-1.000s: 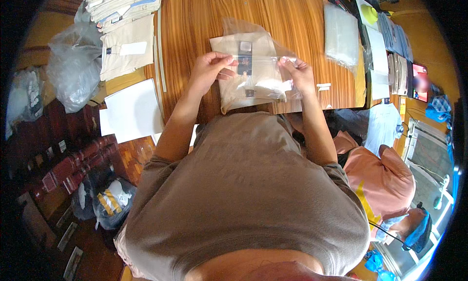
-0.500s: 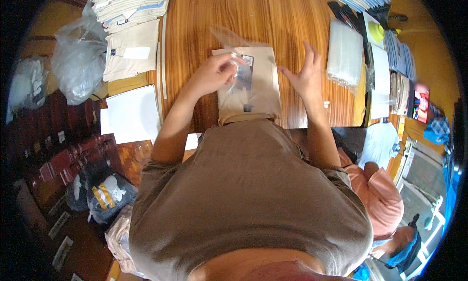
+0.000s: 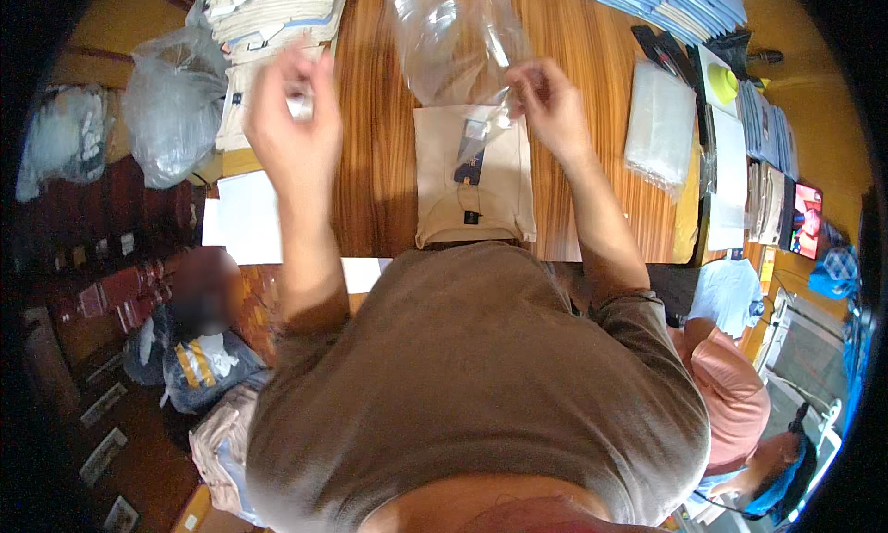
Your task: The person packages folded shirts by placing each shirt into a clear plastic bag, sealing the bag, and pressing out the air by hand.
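With the right hand point(image 3: 548, 103) pinching only one edge of the clear plastic bag point(image 3: 453, 38) above the folded beige shirt point(image 3: 472, 177) mid-table, and the left hand point(image 3: 294, 130) curled around something small, the bag could slip or collapse.

The left hand point(image 3: 294, 126) is smeared with motion blur, so whatever small pale thing sits in its fingers point(image 3: 301, 89) can't be made out. The clear plastic bag point(image 3: 458, 33) runs off the top edge, its opening out of sight. The near end of the folded beige shirt point(image 3: 472, 177) slips under the person's brown shirt point(image 3: 472, 394), which also hides the desk's point(image 3: 375, 163) front edge. The stack of folded cloths point(image 3: 268, 6) is cut off at the top. The small screen point(image 3: 807, 220) on the right is too tiny to read.
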`<state>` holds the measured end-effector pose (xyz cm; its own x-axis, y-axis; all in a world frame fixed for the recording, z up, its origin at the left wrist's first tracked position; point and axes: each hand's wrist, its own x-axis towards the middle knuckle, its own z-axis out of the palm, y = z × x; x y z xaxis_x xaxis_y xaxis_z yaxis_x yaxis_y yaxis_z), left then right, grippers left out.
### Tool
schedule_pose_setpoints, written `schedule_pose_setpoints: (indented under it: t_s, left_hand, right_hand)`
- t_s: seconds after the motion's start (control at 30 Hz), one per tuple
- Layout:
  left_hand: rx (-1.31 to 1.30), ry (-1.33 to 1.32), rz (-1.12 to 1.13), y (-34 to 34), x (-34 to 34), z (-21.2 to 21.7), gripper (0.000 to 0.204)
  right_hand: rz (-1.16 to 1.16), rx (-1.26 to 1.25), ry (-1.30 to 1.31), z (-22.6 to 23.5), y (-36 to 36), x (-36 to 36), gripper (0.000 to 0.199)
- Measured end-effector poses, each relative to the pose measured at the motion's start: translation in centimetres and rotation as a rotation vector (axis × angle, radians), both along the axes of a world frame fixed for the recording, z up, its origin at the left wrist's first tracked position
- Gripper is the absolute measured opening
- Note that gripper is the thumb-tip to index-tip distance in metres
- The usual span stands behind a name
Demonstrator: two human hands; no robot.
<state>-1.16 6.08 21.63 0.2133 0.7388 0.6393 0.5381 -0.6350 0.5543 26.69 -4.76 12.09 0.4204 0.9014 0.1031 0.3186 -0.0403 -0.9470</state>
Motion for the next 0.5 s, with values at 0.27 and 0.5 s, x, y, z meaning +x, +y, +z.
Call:
schedule_pose_setpoints:
  t_s: [0.27,0.5]
  left_hand:
    - [-1.524,-1.368,-0.514,-8.8,8.4,-8.9,0.039]
    - [-1.365,-0.878,-0.774,-4.8,6.4,-9.5,0.04]
  right_hand:
    - [0.34,-0.144,-1.158,5.6,-4.9,-7.8,0.026]
    - [-0.065,0.237,-0.142,4.7,-6.9,-0.4,0.077]
